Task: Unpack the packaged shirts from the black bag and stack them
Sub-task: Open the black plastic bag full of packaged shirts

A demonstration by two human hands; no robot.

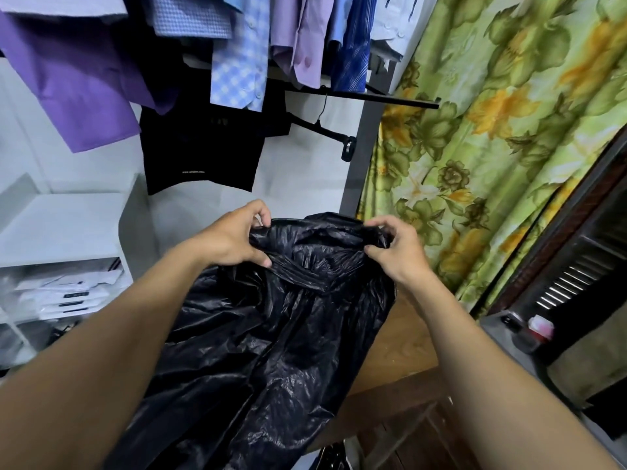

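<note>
Black film, thin and crinkled, hangs from your grip: the bag (pixel 271 334) drops below your fingers (pixel 259 212) and lies slack between your forearms, its right side draped over a wooden top (pixel 403 347) under your right wrist. Your left hand (pixel 234 237) has its fingers curled with the thumb beneath, pinching a fold of the rim. Your right hand (pixel 395 247) pinches the opposite side the same way, so the mouth sits gathered between the two grips, not yet spread. No packaged shirts show; whatever is inside lies hidden below your fingers, and I cannot tell how much the bag holds. Expect the film to be light, soft and slippery, and likely to stretch or tear if you haul on one small pinch. Take wider handfuls of the rim and draw them apart before reaching in. The shirts will probably be flat, smooth and inclined to slide, so grip each by an edge. Out past your left fingers, white packs (pixel 64 290) lie stacked on a shelf. Beyond and above your fingertips are hung shirts (pixel 237 45), and past your right fingers a flowered curtain (pixel 492 130).
</note>
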